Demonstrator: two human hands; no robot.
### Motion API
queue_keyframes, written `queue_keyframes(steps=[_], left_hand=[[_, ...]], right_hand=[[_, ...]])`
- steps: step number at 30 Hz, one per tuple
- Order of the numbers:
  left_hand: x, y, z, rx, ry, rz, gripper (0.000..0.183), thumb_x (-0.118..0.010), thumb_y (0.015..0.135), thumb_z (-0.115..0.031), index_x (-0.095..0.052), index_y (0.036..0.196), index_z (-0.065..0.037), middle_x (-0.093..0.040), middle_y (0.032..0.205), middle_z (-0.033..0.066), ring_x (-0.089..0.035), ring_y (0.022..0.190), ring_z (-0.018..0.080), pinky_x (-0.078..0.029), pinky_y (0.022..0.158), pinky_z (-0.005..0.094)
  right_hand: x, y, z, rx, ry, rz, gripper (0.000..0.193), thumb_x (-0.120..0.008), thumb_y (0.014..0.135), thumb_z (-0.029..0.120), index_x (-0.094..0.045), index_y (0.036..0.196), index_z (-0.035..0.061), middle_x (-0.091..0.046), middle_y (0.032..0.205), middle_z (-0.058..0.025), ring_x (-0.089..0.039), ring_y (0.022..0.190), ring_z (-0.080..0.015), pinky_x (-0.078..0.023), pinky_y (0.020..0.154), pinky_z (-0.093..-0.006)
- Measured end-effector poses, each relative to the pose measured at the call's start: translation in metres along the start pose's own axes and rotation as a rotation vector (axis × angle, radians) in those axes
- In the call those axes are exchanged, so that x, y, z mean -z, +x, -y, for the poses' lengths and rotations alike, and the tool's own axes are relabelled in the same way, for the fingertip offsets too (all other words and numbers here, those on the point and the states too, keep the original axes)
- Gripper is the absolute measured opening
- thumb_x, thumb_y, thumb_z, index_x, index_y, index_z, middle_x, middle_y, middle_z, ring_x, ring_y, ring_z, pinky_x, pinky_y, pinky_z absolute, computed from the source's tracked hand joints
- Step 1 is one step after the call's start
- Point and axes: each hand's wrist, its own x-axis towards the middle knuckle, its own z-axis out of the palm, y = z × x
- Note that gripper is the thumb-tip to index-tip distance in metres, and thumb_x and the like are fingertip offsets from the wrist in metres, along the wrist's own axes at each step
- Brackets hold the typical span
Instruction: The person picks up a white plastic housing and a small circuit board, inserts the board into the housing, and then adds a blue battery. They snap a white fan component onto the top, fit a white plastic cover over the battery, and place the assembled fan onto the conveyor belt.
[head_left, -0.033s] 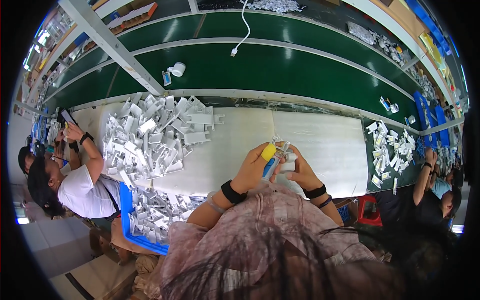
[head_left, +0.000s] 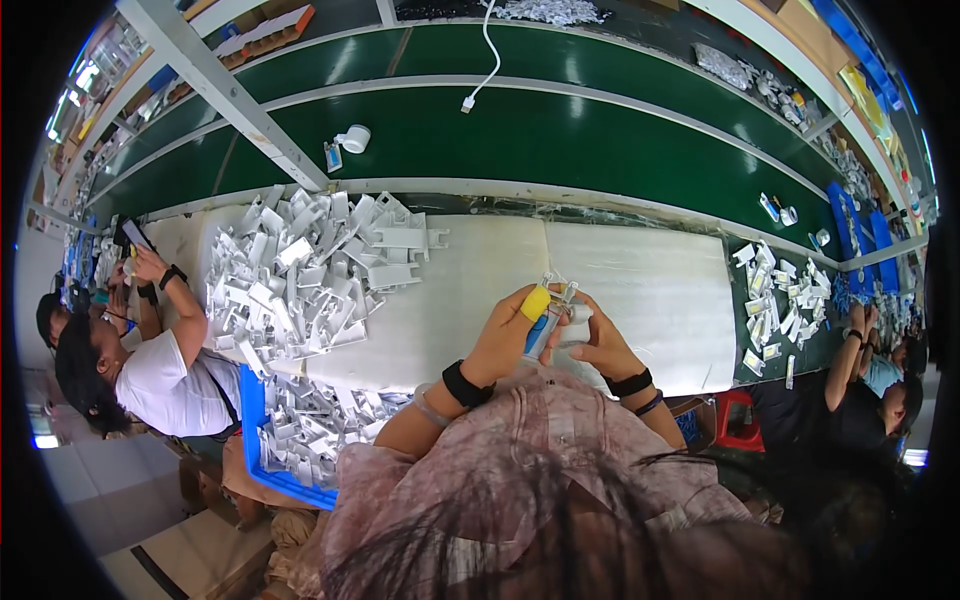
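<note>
Close to my body, both hands are closed around a small white plastic device (head_left: 542, 335) with a blue panel and prongs at its far end. My left hand (head_left: 507, 335) grips its left side, and a yellow cover (head_left: 536, 303) wraps the thumb. On the other side my right hand (head_left: 607, 345) holds a round white part (head_left: 577, 325) against the device. Whether the two pieces are joined I cannot tell. To the left, a heap of white plastic housings (head_left: 300, 270) lies on the pale padded work surface (head_left: 480, 260).
A blue bin (head_left: 252, 410) of similar housings stands below the heap. Beyond runs a green conveyor (head_left: 430, 140), with a white cable (head_left: 490, 50) hanging above. White parts (head_left: 780, 310) lie at the right. Co-workers sit left (head_left: 165, 375) and right (head_left: 865, 400), near a red stool (head_left: 738, 420).
My hands and the device have barely shifted; the device is turned very slightly. At the right, the co-worker's hands have moved a little.
</note>
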Motion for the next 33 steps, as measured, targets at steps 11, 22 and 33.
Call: queue_keyframes(steps=[11,22,33], left_hand=[[0.01,0.001,0.008,0.019,0.095,-0.09,0.043,-0.036,0.103,-0.032,-0.041,0.136,-0.006,-0.059,0.091,0.0092,-0.057,0.066,0.0127,-0.051,0.057,0.0264],[0.005,-0.006,0.001,0.058,0.105,0.071,0.059,-0.024,0.101,-0.051,-0.043,0.131,-0.004,-0.061,0.102,0.01,-0.059,0.075,0.0151,-0.052,0.069,0.0292],[0.011,0.0,0.004,0.191,-0.154,0.117,0.068,-0.02,0.096,-0.063,-0.048,0.12,-0.006,-0.061,0.102,0.0123,-0.06,0.075,0.0178,-0.052,0.066,0.0319]], right_hand=[[0.007,0.0,0.079,0.286,-0.719,-0.165,0.074,-0.082,0.068,0.005,-0.044,0.131,0.0055,-0.057,0.117,-0.0063,-0.056,0.106,-0.0179,-0.045,0.091,-0.0317],[-0.026,0.066,0.17,0.274,-1.327,0.375,0.059,-0.082,0.07,0.03,-0.061,0.119,0.0044,-0.06,0.091,-0.0095,-0.056,0.076,-0.0224,-0.045,0.065,-0.0302],[-0.034,0.103,0.161,0.043,-1.288,0.613,0.057,-0.081,0.072,0.039,-0.064,0.114,0.0051,-0.063,0.092,-0.0096,-0.059,0.069,-0.0196,-0.046,0.059,-0.0288]])
